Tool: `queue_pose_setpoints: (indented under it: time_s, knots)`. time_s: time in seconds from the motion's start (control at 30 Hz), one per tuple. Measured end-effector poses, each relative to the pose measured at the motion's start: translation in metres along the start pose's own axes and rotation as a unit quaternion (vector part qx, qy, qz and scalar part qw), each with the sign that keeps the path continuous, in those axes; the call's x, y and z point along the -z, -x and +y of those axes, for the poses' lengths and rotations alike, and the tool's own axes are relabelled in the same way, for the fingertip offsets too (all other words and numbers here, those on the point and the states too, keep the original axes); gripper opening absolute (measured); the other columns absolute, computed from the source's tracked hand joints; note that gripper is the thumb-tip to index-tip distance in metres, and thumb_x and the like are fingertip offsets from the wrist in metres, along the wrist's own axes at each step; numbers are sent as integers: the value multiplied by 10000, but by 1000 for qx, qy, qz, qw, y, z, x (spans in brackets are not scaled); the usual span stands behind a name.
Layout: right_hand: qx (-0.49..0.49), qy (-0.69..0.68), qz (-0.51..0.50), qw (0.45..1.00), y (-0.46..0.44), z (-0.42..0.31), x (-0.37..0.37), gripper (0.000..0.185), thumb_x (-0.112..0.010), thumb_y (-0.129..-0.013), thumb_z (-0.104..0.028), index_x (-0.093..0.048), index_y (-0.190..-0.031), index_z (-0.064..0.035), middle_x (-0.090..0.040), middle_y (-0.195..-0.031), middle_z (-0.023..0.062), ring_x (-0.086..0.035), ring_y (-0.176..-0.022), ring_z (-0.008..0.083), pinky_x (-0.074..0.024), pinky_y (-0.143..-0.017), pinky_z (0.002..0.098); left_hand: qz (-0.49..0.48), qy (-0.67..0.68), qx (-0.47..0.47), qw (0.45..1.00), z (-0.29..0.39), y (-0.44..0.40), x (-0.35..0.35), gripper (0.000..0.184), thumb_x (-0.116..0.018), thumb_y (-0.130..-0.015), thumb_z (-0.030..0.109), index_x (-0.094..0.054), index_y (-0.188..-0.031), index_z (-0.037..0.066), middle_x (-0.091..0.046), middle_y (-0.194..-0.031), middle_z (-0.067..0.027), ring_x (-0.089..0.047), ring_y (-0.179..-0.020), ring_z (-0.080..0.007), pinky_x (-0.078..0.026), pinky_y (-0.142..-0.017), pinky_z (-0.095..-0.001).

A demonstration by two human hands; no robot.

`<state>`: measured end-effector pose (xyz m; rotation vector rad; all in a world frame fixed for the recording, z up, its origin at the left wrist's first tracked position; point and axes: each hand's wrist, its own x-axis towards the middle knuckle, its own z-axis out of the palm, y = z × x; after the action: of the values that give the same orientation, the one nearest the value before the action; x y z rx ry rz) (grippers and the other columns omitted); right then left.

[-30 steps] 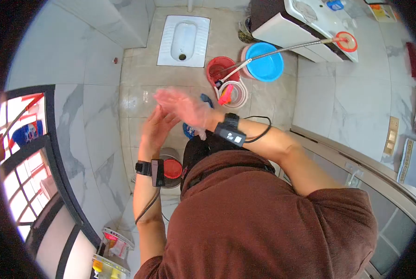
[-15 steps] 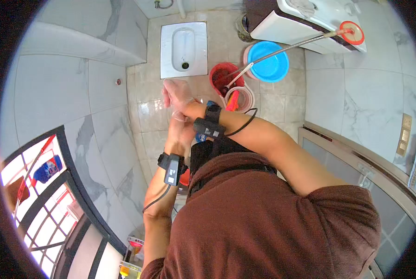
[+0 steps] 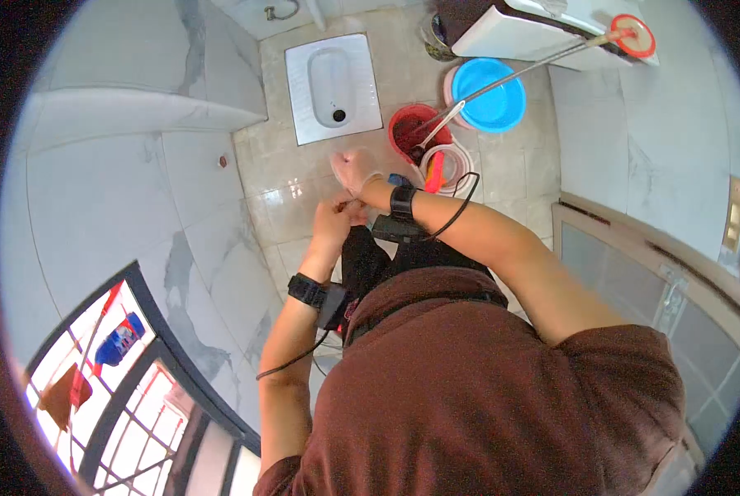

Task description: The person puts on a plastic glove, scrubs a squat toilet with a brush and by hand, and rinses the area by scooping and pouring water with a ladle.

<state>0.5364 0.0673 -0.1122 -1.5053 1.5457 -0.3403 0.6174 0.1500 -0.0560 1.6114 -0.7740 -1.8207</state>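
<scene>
A thin clear glove (image 3: 373, 178) covers my right hand (image 3: 355, 168), whose fingers are curled in. Nothing else can be made out in that hand. Just below it, my left hand (image 3: 337, 217) is bare, its fingers pinched on the glove's cuff near the right wrist. Each of my forearms wears a black strap with a small device and a cable. Beyond my hands, a white squat toilet (image 3: 334, 88) is set in the tiled floor.
Right of the toilet stand a red bucket (image 3: 411, 132) with a long-handled tool across it, and a blue basin (image 3: 489, 95). A white cabinet (image 3: 510, 37) is at the upper right. Marbled walls rise on both sides, with a barred window (image 3: 142, 413) at lower left.
My hands have come from being raised and apart to meeting at the right wrist. The fingers of my right hand have curled, and the view has shifted.
</scene>
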Motion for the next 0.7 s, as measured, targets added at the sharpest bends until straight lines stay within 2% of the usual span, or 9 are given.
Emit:
queue_pose_setpoints:
  time_s: [0.03, 0.1, 0.23, 0.3, 0.33, 0.43, 0.53, 0.6, 0.7]
  knots:
    - [6, -22, -6, 1000, -2, 3, -6, 385, -427, -781, -336, -580, -683, 3, -531, -690, 238, -552, -665, 387, -420, -590, 438, -12, -90, -33, 995, 1, -4, 8, 166, -480, -825, 112, -588, -803, -13, -608, -697, -86, -577, -628, -163, -447, -583, -258]
    - [17, -64, -18, 998, -2, 9, -19, 395, -423, -783, -335, -582, -678, 10, -533, -692, 236, -556, -685, 384, -421, -603, 440, -41, -153, -57, 986, 6, -3, 21, 178, -504, -806, 111, -596, -725, -19, -589, -618, -84, -562, -565, -152, -436, -534, -263]
    - [-28, 6, 19, 999, -10, 25, -32, 431, -389, -798, -358, -581, -717, 19, -544, -732, 242, -555, -724, 379, -431, -625, 429, -75, -249, -97, 961, 19, -9, 32, 215, -524, -786, 125, -587, -642, -21, -559, -538, -82, -542, -499, -136, -428, -485, -278]
    - [-24, 60, 23, 998, -21, 54, -52, 447, -349, -819, -369, -579, -713, -1, -535, -733, 232, -544, -759, 384, -427, -659, 416, -85, -257, -64, 961, 14, -31, 25, 221, -526, -782, 135, -585, -637, -22, -559, -538, -86, -547, -503, -138, -430, -490, -278]
    - [-57, 61, 11, 996, -26, 67, -52, 430, -344, -823, -352, -570, -733, 2, -538, -753, 229, -542, -768, 382, -426, -659, 416, -89, -260, -47, 960, 11, -43, 21, 225, -526, -780, 139, -584, -634, -22, -559, -538, -88, -550, -505, -138, -432, -493, -279]
    - [-101, 56, 9, 993, -43, 104, -46, 366, -349, -829, -298, -550, -781, 4, -549, -794, 218, -538, -777, 372, -422, -653, 416, -144, -233, -89, 958, -34, -93, 27, 154, -524, -767, 82, -586, -675, -25, -565, -548, -68, -550, -479, -121, -443, -464, -241]
    - [-27, 74, 54, 995, -59, 159, -50, 271, -413, -795, -234, -559, -815, -7, -568, -798, 206, -552, -750, 350, -425, -661, 423, -140, -255, -37, 956, -60, -118, 26, 166, -525, -775, 102, -593, -689, -24, -567, -560, -69, -548, -480, -122, -443, -468, -234]
    - [56, 127, 53, 989, -68, 211, -55, 223, -485, -745, -186, -585, -851, -17, -587, -808, 205, -577, -735, 336, -441, -703, 439, -136, -204, 3, 969, -71, -130, 30, 189, -519, -789, 130, -596, -706, -21, -576, -581, -72, -556, -501, -122, -442, -475, -229]
    - [-62, 272, -45, 959, -102, 270, -22, 167, -477, -735, -173, -546, -822, -47, -553, -842, 157, -539, -796, 301, -420, -705, 397, -81, -138, 81, 984, -108, -170, 47, 215, -512, -806, 174, -594, -750, -17, -586, -614, -75, -567, -532, -123, -438, -482, -219]
